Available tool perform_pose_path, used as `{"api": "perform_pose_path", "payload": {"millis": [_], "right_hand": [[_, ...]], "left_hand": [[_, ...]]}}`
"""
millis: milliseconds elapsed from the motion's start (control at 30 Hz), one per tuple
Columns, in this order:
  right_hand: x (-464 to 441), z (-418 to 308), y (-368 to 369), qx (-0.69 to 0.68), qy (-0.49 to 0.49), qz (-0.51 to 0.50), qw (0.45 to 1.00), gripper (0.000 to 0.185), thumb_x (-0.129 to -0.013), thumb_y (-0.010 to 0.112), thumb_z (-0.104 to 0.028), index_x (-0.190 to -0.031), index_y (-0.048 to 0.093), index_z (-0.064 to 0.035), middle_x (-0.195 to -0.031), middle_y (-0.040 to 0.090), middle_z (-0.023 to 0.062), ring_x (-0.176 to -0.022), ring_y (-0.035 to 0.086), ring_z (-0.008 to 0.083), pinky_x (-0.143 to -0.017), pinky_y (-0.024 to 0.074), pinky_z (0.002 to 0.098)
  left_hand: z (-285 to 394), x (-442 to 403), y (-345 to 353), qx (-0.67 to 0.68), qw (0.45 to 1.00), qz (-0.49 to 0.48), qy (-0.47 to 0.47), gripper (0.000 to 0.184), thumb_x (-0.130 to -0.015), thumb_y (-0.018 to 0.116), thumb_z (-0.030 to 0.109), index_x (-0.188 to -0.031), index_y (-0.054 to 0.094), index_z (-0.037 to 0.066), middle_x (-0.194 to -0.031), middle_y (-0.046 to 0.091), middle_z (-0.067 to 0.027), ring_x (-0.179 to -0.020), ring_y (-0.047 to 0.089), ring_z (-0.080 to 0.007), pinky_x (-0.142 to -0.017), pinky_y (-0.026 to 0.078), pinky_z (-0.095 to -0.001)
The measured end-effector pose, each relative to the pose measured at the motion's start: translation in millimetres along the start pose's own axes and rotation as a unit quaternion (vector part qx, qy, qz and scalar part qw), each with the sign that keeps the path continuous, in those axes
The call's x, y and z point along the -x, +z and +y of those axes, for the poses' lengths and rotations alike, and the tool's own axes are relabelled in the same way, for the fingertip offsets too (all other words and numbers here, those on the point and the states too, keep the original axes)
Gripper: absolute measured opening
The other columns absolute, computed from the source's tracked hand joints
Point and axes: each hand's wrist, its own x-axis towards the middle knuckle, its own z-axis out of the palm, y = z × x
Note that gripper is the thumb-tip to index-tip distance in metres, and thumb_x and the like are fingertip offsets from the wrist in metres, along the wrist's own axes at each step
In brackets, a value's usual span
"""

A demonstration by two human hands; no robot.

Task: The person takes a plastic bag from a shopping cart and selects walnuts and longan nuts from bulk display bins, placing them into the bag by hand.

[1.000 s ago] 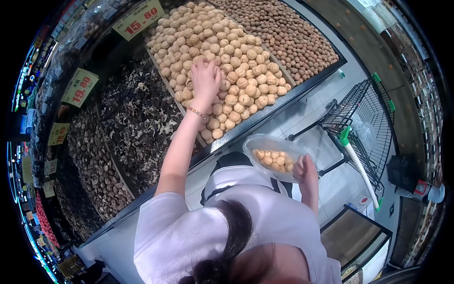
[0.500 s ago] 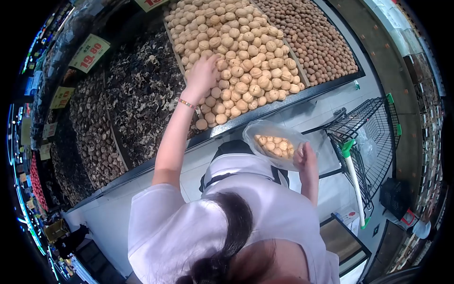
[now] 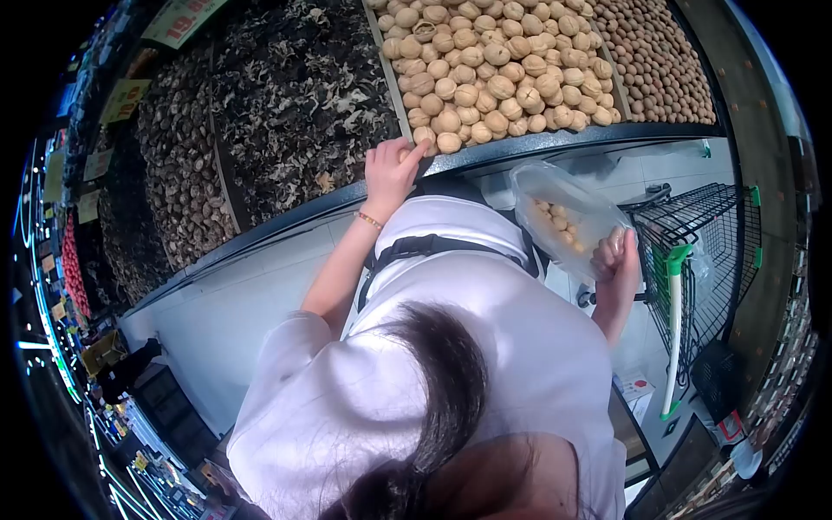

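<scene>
Pale walnuts [image 3: 498, 74] fill a sloping bin at the top centre. At the bin's lower left corner is my left hand [image 3: 393, 176], its fingers curled round what looks like a walnut, mostly hidden; the thumb points toward the nuts at the edge. My right hand [image 3: 615, 256] grips the rim of a clear plastic bag [image 3: 542, 186], which hangs below the front edge of the display. Several walnuts [image 3: 559, 221] lie inside the bag, whose mouth is spread open.
Dark dried fungus [image 3: 299, 95] fills the bin to the left, and dried mushrooms [image 3: 178, 156] lie farther left. Smaller brown nuts [image 3: 654, 65] are at the upper right. A black wire shopping cart [image 3: 715, 260] with a green-and-white handle stands on the right. Price signs hang at the upper left.
My left hand has come off the walnut pile to the bin's front corner. My right hand and the bag have shifted right in view. The whole view has turned and moved along the display.
</scene>
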Motion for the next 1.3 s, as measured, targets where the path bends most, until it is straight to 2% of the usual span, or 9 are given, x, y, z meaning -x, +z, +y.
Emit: {"api": "perform_pose_path", "payload": {"millis": [367, 700, 833, 1067, 1100, 1133, 1167, 1233, 1300], "right_hand": [[1.7, 17.2, 11.1, -0.057, -0.016, -0.038, 0.998, 0.034, -0.095, 0.038, -0.034, -0.066, 0.035, -0.0155, -0.055, 0.026, -0.0072, -0.048, 0.022, 0.0036, -0.043, 0.0152, 0.0208], [-1.5, 15.8, 30.7, -0.009, 0.018, -0.055, 0.998, 0.035, -0.093, 0.040, -0.036, -0.065, 0.036, -0.0160, -0.056, 0.028, -0.0070, -0.047, 0.023, 0.0047, -0.043, 0.0166, 0.0220], [-8.2, 10.3, 26.9, 0.007, 0.047, -0.036, 0.998, 0.034, -0.092, 0.041, -0.038, -0.067, 0.038, -0.0156, -0.057, 0.029, -0.0072, -0.048, 0.024, 0.0048, -0.044, 0.0168, 0.0221], [-16.7, -10.5, -2.3, 0.036, 0.039, -0.144, 0.988, 0.032, -0.093, 0.041, -0.036, -0.069, 0.042, -0.0148, -0.058, 0.031, -0.0074, -0.051, 0.027, 0.0038, -0.046, 0.0178, 0.0223], [-16.3, -11.6, -1.7, 0.079, 0.026, -0.072, 0.994, 0.033, -0.094, 0.040, -0.035, -0.068, 0.041, -0.0149, -0.059, 0.031, -0.0073, -0.052, 0.027, 0.0040, -0.046, 0.0183, 0.0224], [-15.6, -18.0, -0.8, 0.074, 0.017, -0.088, 0.993, 0.033, -0.094, 0.040, -0.035, -0.067, 0.041, -0.0150, -0.059, 0.032, -0.0072, -0.053, 0.027, 0.0038, -0.046, 0.0188, 0.0224], [-14.8, -24.2, -3.3, 0.068, 0.010, -0.103, 0.992, 0.033, -0.094, 0.040, -0.035, -0.067, 0.041, -0.0150, -0.059, 0.033, -0.0072, -0.053, 0.028, 0.0036, -0.047, 0.0193, 0.0223], [-18.0, -33.7, -20.7, 0.051, 0.024, -0.167, 0.984, 0.025, -0.093, 0.045, -0.032, -0.076, 0.047, -0.0141, -0.064, 0.038, -0.0070, -0.054, 0.032, 0.0038, -0.046, 0.0241, 0.0198], [-2.9, -60.8, -12.6, 0.099, 0.050, -0.131, 0.985, 0.033, -0.094, 0.040, -0.033, -0.067, 0.042, -0.0141, -0.060, 0.034, -0.0076, -0.054, 0.028, 0.0027, -0.048, 0.0196, 0.0210]], "left_hand": [[-10.2, 2.6, -3.9, 0.074, 0.995, -0.035, 0.052, 0.038, -0.064, 0.063, 0.008, -0.100, 0.061, 0.023, -0.094, 0.053, -0.0014, -0.089, 0.053, -0.0192, -0.069, 0.037, -0.0329], [-8.5, -0.9, -8.4, 0.094, 0.994, -0.005, 0.061, 0.024, -0.070, 0.069, 0.013, -0.092, 0.062, 0.017, -0.089, 0.056, -0.0018, -0.075, 0.054, -0.0192, -0.061, 0.037, -0.0315], [-5.5, -3.9, -5.9, 0.115, 0.993, 0.023, 0.003, 0.019, -0.071, 0.069, 0.011, -0.088, 0.061, 0.013, -0.088, 0.056, -0.0042, -0.073, 0.055, -0.0211, -0.060, 0.040, -0.0322], [37.7, -33.4, -26.8, 0.172, 0.977, 0.078, -0.100, 0.014, -0.072, 0.067, 0.006, -0.084, 0.060, 0.008, -0.088, 0.055, -0.0085, -0.072, 0.055, -0.0260, -0.062, 0.046, -0.0335], [55.0, -43.0, -34.9, 0.201, 0.964, 0.098, -0.145, 0.011, -0.073, 0.065, 0.005, -0.083, 0.061, 0.008, -0.088, 0.054, -0.0092, -0.072, 0.055, -0.0258, -0.062, 0.046, -0.0329], [82.7, -64.8, -55.4, 0.273, 0.931, 0.136, -0.199, 0.004, -0.077, 0.061, 0.003, -0.079, 0.060, 0.006, -0.087, 0.054, -0.0099, -0.073, 0.055, -0.0242, -0.064, 0.045, -0.0312], [105.3, -84.9, -72.0, 0.323, 0.912, 0.139, -0.211, 0.004, -0.082, 0.055, 0.003, -0.080, 0.058, 0.004, -0.084, 0.055, -0.0061, -0.071, 0.053, -0.0159, -0.061, 0.043, -0.0266], [156.3, -110.8, -95.6, 0.627, 0.695, -0.047, -0.349, 0.008, -0.084, 0.049, 0.008, -0.084, 0.053, 0.001, -0.079, 0.050, -0.0025, -0.064, 0.045, -0.0074, -0.056, 0.036, -0.0201], [198.3, -124.8, -100.0, 0.761, 0.551, -0.236, -0.249, 0.013, -0.082, 0.046, 0.010, -0.090, 0.053, 0.003, -0.075, 0.048, -0.0002, -0.063, 0.042, -0.0054, -0.055, 0.033, -0.0182]]}}
